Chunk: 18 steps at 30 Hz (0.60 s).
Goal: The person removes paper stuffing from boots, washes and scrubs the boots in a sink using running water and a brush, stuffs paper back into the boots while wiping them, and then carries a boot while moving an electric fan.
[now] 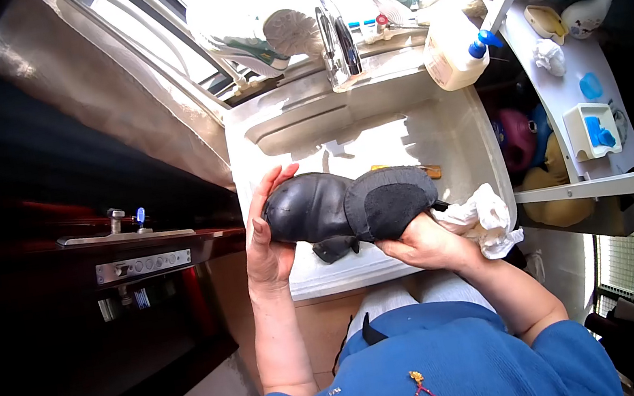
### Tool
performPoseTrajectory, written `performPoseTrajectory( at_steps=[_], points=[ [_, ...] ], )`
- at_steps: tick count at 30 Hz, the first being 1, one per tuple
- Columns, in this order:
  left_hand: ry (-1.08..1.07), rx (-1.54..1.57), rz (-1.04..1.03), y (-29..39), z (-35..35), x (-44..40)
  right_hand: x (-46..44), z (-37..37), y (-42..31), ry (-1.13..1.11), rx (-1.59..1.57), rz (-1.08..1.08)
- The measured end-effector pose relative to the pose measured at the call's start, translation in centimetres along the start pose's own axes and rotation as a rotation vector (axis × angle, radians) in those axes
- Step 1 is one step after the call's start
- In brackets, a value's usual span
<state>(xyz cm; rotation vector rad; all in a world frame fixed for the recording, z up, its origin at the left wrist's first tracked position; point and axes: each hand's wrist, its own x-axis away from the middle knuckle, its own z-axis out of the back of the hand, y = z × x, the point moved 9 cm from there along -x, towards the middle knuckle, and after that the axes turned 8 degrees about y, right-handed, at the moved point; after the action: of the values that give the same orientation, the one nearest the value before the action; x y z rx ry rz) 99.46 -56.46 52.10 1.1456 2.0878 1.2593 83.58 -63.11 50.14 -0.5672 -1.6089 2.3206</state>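
Note:
Over the sink I hold a black leather shoe (309, 207) sideways, its rounded toe toward the left and its dark fabric-lined part (398, 201) toward the right. My left hand (265, 243) cups the toe end, fingers stretched up along it. Under the other end, my right hand (425, 246) grips the shoe; some of its fingers are hidden behind it. A black flap or strap (333, 250) hangs below the shoe. Crumpled white tissue or cloth (488, 217) lies against my right wrist at the sink's edge; I cannot tell whether that hand holds it.
The white sink (309, 281) has a chrome tap (339, 47) at its back. A brush-like tool with a yellowish handle (429, 170) lies in the basin. A pump bottle (455, 54) stands at the back right corner. White sneakers (242, 29) sit by the window; a shelf (574, 78) is right.

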Motion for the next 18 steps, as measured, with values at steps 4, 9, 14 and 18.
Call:
performPoseTrajectory(
  at_steps=[4, 9, 14, 18],
  points=[
    [0.088, -0.329, -0.047, -1.8, 0.0, 1.0, 0.4, 0.4, 1.4, 0.006, -0.375, -0.270],
    [0.093, -0.047, -0.064, -4.2, 0.4, 1.7, 1.9, 1.2, 2.5, 0.404, -1.272, -0.512],
    [0.039, -0.069, -0.135, -3.1, -0.3, 1.6, 2.9, 0.4, 5.0, 0.254, -1.571, -0.480],
    [0.110, 0.066, -0.089, -4.1, -1.0, 1.5, 1.1, 0.5, 3.4, 0.213, -1.450, -0.378]
  ],
)
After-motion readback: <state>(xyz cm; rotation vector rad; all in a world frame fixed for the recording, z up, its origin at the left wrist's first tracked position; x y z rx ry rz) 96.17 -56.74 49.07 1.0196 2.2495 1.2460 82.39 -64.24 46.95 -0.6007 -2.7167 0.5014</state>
